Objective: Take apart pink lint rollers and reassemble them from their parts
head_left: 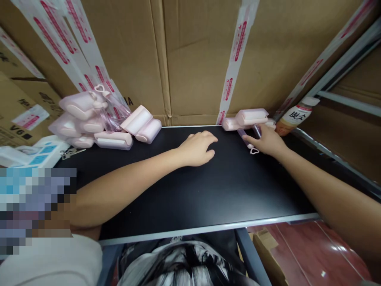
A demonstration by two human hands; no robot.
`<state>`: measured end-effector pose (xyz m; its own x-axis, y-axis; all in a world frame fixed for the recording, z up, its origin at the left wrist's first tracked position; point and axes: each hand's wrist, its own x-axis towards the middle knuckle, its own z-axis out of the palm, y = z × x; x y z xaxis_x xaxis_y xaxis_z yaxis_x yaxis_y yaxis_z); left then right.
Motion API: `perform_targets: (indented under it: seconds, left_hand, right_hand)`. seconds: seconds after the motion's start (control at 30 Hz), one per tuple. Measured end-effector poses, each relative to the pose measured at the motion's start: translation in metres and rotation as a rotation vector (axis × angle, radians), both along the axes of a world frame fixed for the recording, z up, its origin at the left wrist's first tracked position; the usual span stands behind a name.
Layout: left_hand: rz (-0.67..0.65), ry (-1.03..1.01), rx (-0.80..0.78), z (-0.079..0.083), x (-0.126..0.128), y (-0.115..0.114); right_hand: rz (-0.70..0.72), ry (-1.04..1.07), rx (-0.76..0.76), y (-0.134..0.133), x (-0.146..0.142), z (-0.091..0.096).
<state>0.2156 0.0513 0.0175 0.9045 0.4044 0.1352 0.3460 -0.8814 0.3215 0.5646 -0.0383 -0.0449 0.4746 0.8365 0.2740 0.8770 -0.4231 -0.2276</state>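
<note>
My left hand is held over the black tabletop, palm down, its fingers loosely apart and nothing in them. Farther right, my right hand has its thumb and fingers around a pink lint roller with a heart-shaped loop on its handle end. Part of that roller is hidden behind the fingers. Against it lie more pink lint rollers, at the back edge. A larger heap of pink lint rollers in translucent covers is piled at the back left, several of them stacked.
A bottle with a white cap stands tilted behind my right hand. Big taped cardboard boxes wall in the back. Keys and a white-and-blue box lie at the left. A metal rack bar runs along the right.
</note>
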Motion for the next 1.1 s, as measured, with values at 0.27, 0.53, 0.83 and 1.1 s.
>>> perform_targets:
  seconds: [0.27,0.53,0.83,1.1]
  left_hand:
    - [0.042,0.127,-0.033,-0.008,-0.083,-0.024]
    - [0.114,0.135,-0.023,-0.014,-0.121,-0.034]
    - [0.18,0.12,-0.018,-0.002,-0.147,-0.043]
    - [0.247,0.134,0.051,-0.004,-0.161,-0.041]
  right_hand:
    - [0.006,-0.055,-0.056,0.004,-0.027,0.005]
    - [0.015,-0.019,-0.105,0.013,-0.076,0.009]
    - [-0.059,0.13,0.006,0.012,-0.077,0.014]
    - [-0.062,0.104,0.062,0.005,-0.075,0.014]
